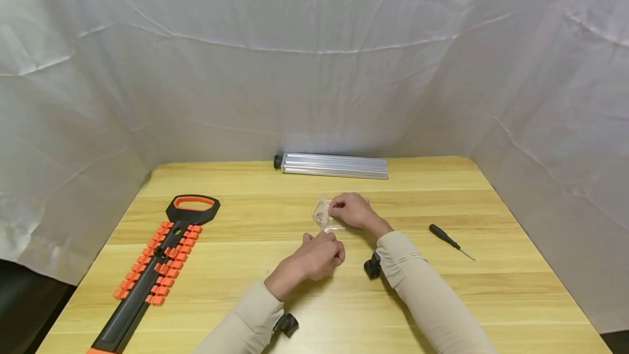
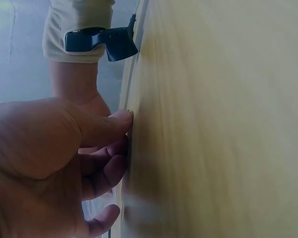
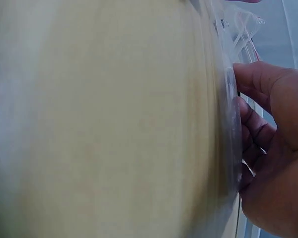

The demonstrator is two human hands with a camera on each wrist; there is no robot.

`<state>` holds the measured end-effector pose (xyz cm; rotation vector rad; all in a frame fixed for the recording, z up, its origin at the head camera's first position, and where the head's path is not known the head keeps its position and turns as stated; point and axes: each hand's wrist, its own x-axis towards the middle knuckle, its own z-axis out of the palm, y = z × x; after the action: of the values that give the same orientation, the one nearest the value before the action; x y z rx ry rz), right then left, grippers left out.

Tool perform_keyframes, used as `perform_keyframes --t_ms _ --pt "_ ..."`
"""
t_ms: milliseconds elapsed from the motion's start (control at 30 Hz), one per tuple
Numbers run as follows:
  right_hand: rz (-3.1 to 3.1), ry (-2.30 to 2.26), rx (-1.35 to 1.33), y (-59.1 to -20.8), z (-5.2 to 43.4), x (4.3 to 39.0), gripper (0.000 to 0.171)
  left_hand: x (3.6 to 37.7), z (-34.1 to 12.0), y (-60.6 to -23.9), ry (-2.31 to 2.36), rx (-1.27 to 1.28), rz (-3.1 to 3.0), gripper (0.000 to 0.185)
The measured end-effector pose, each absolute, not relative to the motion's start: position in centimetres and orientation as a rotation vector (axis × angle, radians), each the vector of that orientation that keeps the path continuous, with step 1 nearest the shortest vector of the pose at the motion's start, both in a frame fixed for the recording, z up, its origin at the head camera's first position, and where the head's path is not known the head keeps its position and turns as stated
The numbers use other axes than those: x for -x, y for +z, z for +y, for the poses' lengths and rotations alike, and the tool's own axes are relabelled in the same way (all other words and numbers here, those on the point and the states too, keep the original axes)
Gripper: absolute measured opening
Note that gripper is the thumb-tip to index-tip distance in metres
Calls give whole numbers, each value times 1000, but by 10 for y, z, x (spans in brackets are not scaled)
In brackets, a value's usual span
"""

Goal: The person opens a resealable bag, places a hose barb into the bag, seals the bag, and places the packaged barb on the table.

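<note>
Fingers of right hand (image 1: 351,211) pinched a clear bag (image 1: 321,214) on the surface (image 1: 491,288); left hand (image 1: 319,255), fingers curled, gripped the bag's near end.

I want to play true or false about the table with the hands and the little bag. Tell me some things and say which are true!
1. The right hand holds a small clear bag. True.
2. The screwdriver lies left of both hands. False: it lies to their right, untouched.
3. The orange and black rack sits on the left part of the table. True.
4. The left hand is gripping the silver bar. False: the bar lies at the far edge, away from both hands.
5. The bag looks empty. False: small metal bits show inside, too small to name.
</note>
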<state>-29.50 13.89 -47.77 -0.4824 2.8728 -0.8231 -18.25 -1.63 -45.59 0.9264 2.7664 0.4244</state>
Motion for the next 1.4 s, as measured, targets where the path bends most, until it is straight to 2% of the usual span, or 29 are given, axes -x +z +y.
perform_keyframes --t_ms 333,600,933,1400 --pt "2844 -852 510 -476 140 294 8 187 -22 -454 573 -873 2756 11" --pt "2848 -859 551 -475 141 294 8 213 -40 -443 820 -696 2854 12" --pt "2862 -869 565 -478 142 294 8 242 -47 -450 755 -490 2982 10" --pt "2856 -874 554 -480 140 295 8 251 -45 -455 739 -407 2997 11"
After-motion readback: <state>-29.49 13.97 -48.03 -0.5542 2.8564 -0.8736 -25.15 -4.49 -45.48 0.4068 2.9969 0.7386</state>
